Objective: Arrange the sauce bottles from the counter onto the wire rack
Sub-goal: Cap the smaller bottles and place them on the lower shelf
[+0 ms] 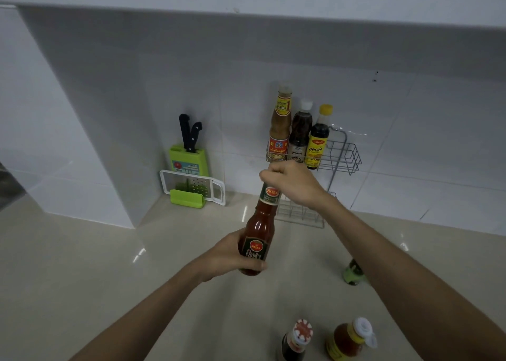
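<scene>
A tall red sauce bottle [260, 228] with a green label is held tilted above the counter. My left hand [232, 254] grips its lower body, and my right hand [290, 181] is closed over its cap. Just behind it, the wire rack [342, 155] hangs on the tiled wall. Its upper shelf holds three bottles: a tan one [279, 125], a dark one with a white cap [299, 133] and a dark one with a yellow cap [317, 139]. On the counter stand a dark bottle with a red-and-white cap [297, 340], an orange bottle [347, 338] and a green bottle [353, 273], partly hidden by my right arm.
A green knife block [189, 158] with two black-handled knives and a white grater [191, 187] stand in the corner at the left. The right part of the rack's upper shelf holds nothing, and its lower shelf [298, 213] sits low by the beige counter [109, 265].
</scene>
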A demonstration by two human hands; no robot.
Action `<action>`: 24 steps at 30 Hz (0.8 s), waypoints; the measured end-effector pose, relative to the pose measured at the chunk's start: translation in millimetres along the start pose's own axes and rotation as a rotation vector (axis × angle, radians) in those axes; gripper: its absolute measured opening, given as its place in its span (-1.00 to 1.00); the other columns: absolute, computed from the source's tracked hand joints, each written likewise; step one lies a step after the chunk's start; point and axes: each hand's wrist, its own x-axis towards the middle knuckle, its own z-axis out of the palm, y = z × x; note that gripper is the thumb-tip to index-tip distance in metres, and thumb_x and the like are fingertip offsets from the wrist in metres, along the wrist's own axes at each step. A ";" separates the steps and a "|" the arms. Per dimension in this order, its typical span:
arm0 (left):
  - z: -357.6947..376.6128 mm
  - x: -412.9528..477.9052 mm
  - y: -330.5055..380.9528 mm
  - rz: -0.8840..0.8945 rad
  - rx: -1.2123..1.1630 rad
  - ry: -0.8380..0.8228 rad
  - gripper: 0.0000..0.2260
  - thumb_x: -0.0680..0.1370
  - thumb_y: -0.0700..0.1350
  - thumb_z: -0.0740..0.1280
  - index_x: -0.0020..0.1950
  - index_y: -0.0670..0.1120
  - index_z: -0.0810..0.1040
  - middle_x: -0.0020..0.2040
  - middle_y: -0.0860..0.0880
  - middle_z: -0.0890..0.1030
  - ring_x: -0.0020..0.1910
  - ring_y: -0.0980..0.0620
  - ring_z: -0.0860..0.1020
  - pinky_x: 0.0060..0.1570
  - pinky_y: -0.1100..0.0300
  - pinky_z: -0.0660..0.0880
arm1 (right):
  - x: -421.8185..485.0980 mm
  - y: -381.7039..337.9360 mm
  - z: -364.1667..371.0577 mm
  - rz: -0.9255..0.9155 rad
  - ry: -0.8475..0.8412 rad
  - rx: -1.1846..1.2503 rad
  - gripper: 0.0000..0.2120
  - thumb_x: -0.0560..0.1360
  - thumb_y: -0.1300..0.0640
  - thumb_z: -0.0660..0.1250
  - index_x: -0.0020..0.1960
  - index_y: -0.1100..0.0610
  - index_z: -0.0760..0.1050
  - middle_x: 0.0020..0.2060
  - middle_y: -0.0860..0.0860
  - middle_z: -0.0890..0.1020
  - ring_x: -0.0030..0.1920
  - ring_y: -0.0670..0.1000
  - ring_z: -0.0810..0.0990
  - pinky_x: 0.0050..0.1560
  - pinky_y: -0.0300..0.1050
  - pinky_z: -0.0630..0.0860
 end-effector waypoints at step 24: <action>-24.3 162.9 -15.3 -0.221 0.188 0.131 -0.29 0.48 -0.27 0.32 0.57 -0.04 0.10 0.53 -0.08 0.26 0.46 -0.07 0.29 0.19 0.27 0.30 | 38.1 136.4 62.6 0.189 0.396 0.288 -0.63 0.28 0.04 0.59 0.02 0.01 0.54 -0.13 -0.11 0.65 -0.09 -0.17 0.62 -0.10 -0.32 0.54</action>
